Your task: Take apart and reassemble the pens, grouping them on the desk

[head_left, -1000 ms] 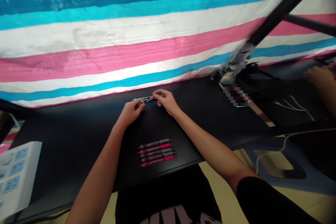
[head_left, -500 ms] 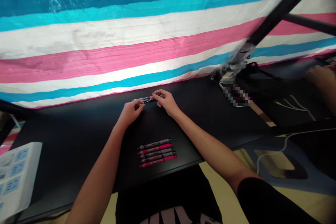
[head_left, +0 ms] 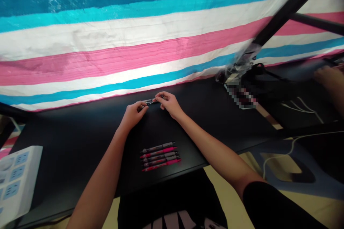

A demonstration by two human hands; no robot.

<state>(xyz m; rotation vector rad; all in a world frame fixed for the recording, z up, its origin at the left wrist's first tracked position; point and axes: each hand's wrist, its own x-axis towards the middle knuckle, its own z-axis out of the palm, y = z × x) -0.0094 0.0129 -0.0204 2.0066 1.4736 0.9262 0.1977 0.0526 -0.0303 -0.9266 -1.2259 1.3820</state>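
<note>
slim silver-and-dark pen-like pieces (head_left: 151,101) pinched by fingers of left hand (head_left: 134,112) and right hand (head_left: 170,103); crinkled clear plastic bag (head_left: 242,65) right of fingers, contents unclear.

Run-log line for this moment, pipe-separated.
left hand: at left end of slim items | right hand: at their right end | red and dark pens: side by side near front of table
</note>
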